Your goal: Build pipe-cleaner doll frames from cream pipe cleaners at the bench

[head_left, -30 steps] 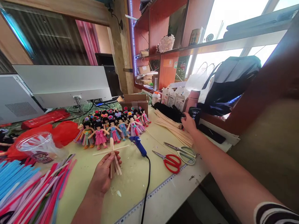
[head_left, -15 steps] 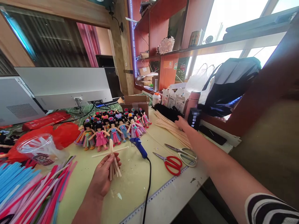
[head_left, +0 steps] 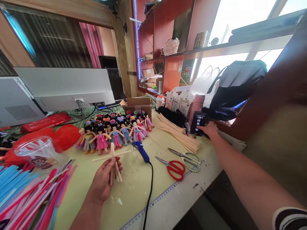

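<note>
My left hand [head_left: 105, 174] is closed around a small figure frame of cream pipe cleaners [head_left: 112, 154], with a looped top, two arms stretched sideways and several strands hanging below. My right hand [head_left: 209, 129] reaches to the right side of the table, its fingers bent at the edge of a black item with white lettering [head_left: 198, 123]; part of that item is blurred. A bundle of cream pipe cleaners [head_left: 179, 132] lies left of this hand. Between the hands are a blue glue gun [head_left: 141, 151], red-handled scissors [head_left: 175, 169] and pale-handled scissors [head_left: 192, 159].
Several finished dolls [head_left: 115, 131] stand before a cardboard box [head_left: 139, 105]. Coloured pipe cleaners [head_left: 40, 195] and a plastic cup [head_left: 35, 151] lie left. A pink bottle [head_left: 198, 102] and black pipe cleaners [head_left: 172, 116] are at the back right. A ruler [head_left: 165, 193] runs along the front edge.
My right hand has moved right and toward me, from beside the black pipe cleaners to the black lettered item, whose lettering shows more fully. My left hand keeps the cream frame in place.
</note>
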Available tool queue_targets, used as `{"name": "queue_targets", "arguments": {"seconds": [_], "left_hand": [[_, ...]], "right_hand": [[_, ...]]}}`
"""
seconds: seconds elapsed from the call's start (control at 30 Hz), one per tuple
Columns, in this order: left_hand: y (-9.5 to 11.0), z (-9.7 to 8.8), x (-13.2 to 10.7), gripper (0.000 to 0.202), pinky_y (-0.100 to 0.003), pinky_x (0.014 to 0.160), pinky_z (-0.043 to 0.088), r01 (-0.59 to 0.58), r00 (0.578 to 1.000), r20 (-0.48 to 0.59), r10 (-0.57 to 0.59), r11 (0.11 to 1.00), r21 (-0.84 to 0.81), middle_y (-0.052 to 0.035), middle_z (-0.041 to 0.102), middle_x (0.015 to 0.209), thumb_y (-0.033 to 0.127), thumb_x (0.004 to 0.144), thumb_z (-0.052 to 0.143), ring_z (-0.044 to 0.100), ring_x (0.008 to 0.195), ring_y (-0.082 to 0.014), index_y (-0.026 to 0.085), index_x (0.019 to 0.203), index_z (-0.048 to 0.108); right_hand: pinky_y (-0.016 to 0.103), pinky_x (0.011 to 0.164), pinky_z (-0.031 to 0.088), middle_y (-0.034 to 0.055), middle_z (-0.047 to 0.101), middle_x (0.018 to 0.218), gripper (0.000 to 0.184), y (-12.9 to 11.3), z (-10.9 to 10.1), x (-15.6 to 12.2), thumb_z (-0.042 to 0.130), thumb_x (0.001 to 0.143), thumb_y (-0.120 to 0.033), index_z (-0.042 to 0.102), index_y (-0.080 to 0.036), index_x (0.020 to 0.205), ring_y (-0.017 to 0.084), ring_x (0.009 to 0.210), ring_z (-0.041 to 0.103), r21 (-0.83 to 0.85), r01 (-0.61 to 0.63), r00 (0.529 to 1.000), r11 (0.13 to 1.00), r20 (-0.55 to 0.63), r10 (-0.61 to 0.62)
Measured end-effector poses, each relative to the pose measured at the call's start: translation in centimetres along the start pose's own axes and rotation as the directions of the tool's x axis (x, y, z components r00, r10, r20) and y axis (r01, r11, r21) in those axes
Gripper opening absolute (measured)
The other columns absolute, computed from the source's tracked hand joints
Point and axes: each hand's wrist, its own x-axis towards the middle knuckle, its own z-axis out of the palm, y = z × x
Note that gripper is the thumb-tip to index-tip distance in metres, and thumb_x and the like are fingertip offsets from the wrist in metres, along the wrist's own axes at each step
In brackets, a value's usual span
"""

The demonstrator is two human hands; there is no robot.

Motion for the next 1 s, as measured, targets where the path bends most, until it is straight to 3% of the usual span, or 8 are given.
{"name": "queue_targets", "arguments": {"seconds": [0.2, 0.3, 0.4, 0.5, 0.8, 1.0], "left_hand": [[0.1, 0.0, -0.1, 0.015, -0.02, 0.049, 0.051, -0.01, 1.0, -0.027, 0.01, 1.0, 0.022, -0.001, 0.064, 0.063, 0.009, 0.085, 0.052, 0.061, 0.051, -0.0101, 0.012, 0.08, 0.067], [0.1, 0.2, 0.1, 0.014, -0.019, 0.048, 0.051, -0.005, 0.999, -0.032, 0.006, 1.0, 0.023, -0.0014, 0.065, 0.064, 0.009, 0.083, 0.053, 0.061, 0.051, -0.0103, 0.012, 0.079, 0.067], [0.1, 0.1, 0.2, 0.011, -0.019, 0.048, 0.051, -0.006, 1.0, -0.026, 0.007, 1.0, 0.022, -0.0019, 0.065, 0.065, 0.009, 0.08, 0.056, 0.061, 0.051, -0.0107, 0.012, 0.079, 0.067], [0.0, 0.0, 0.1, 0.009, -0.019, 0.049, 0.052, -0.008, 1.0, -0.012, 0.008, 1.0, 0.027, -0.0017, 0.065, 0.065, 0.011, 0.078, 0.059, 0.061, 0.051, -0.0108, 0.013, 0.078, 0.067], [0.0, -0.1, 0.0, 0.01, -0.019, 0.05, 0.052, -0.017, 1.0, -0.001, 0.017, 1.0, 0.026, -0.0017, 0.064, 0.064, 0.011, 0.079, 0.058, 0.06, 0.052, -0.0106, 0.013, 0.078, 0.068], [0.0, 0.1, -0.2, 0.012, -0.019, 0.05, 0.051, -0.004, 1.0, 0.002, 0.004, 0.999, 0.039, -0.0013, 0.064, 0.065, 0.011, 0.083, 0.055, 0.06, 0.052, -0.01, 0.012, 0.079, 0.067]], "right_hand": [[0.047, 0.095, 0.042, 0.0265, 0.054, 0.124, 0.083, 0.1, 0.8, 1.2, 0.081, 0.059, -0.045, 0.048, -0.006, 0.125, 0.039, 0.118, 0.052, -0.025, -0.027, 0.995, 0.999, 0.091, 0.029], [0.044, 0.095, 0.042, 0.0251, 0.057, 0.124, 0.074, 0.0, 0.4, 2.0, 0.072, 0.07, -0.048, 0.049, -0.006, 0.126, 0.036, 0.117, 0.054, 0.0, -0.032, 0.996, 0.999, 0.084, 0.032], [0.04, 0.094, 0.043, 0.0228, 0.061, 0.12, 0.056, 0.0, -0.4, 2.8, 0.052, 0.087, -0.048, 0.052, -0.006, 0.124, 0.031, 0.113, 0.058, 0.036, -0.042, 0.997, 0.998, 0.062, 0.039], [0.037, 0.09, 0.044, 0.0194, 0.065, 0.114, 0.048, 0.1, -0.9, 3.1, 0.042, 0.092, -0.046, 0.059, -0.009, 0.117, 0.028, 0.107, 0.061, 0.058, -0.032, 0.998, 0.998, 0.061, 0.029], [0.031, 0.076, 0.046, 0.0154, 0.072, 0.096, 0.042, 0.2, -1.1, 2.0, 0.047, 0.089, -0.045, 0.072, -0.013, 0.097, 0.029, 0.094, 0.066, 0.058, 0.006, 0.991, 0.998, 0.133, -0.014], [0.029, 0.072, 0.046, 0.0144, 0.073, 0.099, 0.041, 0.6, -0.9, 1.6, 0.047, 0.089, -0.045, 0.072, -0.014, 0.096, 0.026, 0.091, 0.067, 0.051, 0.032, 0.987, 0.998, 0.158, -0.04]]}}
